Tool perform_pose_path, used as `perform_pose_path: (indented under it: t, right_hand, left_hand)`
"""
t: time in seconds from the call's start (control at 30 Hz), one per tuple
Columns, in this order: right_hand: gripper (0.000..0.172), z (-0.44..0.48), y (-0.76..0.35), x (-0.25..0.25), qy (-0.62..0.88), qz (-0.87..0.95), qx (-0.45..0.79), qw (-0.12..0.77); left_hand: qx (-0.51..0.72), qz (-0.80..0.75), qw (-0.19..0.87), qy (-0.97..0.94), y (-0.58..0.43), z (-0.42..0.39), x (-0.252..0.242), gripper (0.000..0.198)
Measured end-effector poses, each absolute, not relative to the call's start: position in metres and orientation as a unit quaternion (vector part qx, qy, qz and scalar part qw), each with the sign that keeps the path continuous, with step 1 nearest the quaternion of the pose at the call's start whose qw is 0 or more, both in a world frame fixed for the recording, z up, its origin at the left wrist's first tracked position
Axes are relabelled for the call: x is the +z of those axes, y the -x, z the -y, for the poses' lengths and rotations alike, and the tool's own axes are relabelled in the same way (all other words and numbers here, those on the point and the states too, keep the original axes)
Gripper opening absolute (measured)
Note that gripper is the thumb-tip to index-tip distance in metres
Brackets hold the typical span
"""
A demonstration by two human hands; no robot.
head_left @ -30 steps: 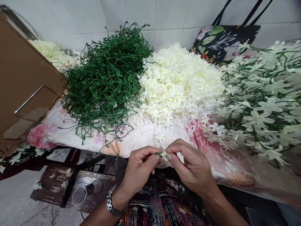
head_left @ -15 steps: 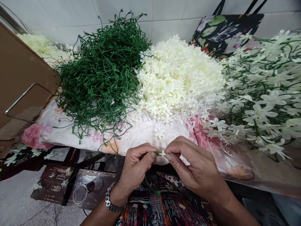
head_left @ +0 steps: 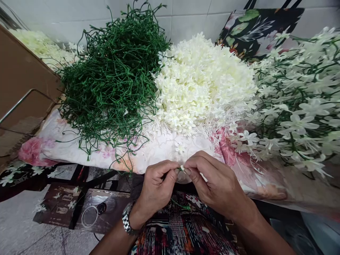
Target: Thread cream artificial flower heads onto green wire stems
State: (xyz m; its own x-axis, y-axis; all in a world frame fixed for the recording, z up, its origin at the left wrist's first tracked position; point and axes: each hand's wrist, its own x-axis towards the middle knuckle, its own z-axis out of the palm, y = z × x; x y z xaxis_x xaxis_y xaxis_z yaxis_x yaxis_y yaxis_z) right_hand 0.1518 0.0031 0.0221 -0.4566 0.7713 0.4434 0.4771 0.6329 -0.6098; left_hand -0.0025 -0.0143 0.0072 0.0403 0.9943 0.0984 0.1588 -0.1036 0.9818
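Note:
Between finger and thumb, my left hand (head_left: pixel 159 182) pinches a green plastic stem (head_left: pixel 182 205), whose lower part hangs over my patterned clothing. Pressed close to it, my right hand (head_left: pixel 215 180) pinches a small white flower piece (head_left: pixel 182 168) at the stem's tip. Both sets of fingertips nearly meet, so the joint is partly hidden. Just beyond them, a single white blossom (head_left: pixel 180 147) lies on the floral cloth (head_left: pixel 156 152). Behind that are a heap of green stems (head_left: pixel 114 78) at the left and a heap of cream-white blossoms (head_left: pixel 204 85) in the middle.
Assembled white flowers on stems (head_left: pixel 297 120) spread across the right side. A cardboard box (head_left: pixel 26 71) with a metal wire handle stands at the left. A black floral bag (head_left: pixel 260 32) leans on the tiled wall. Below left is a brown wooden bench (head_left: pixel 106 209) holding a clear ring.
My hands have come closer together, and the white piece now meets the green stem's tip. The hanging stem has swung to the right. The view has shifted slightly.

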Motion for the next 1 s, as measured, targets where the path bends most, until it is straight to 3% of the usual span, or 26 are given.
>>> perform_pose_path:
  t: [1.0]
  right_hand:
    - [0.012, -0.009, -0.127, 0.005, 0.404, 0.777, 0.204, 0.437]
  left_hand:
    - [0.519, -0.536, 0.417, -0.519, -0.007, 0.012, 0.008, 0.023]
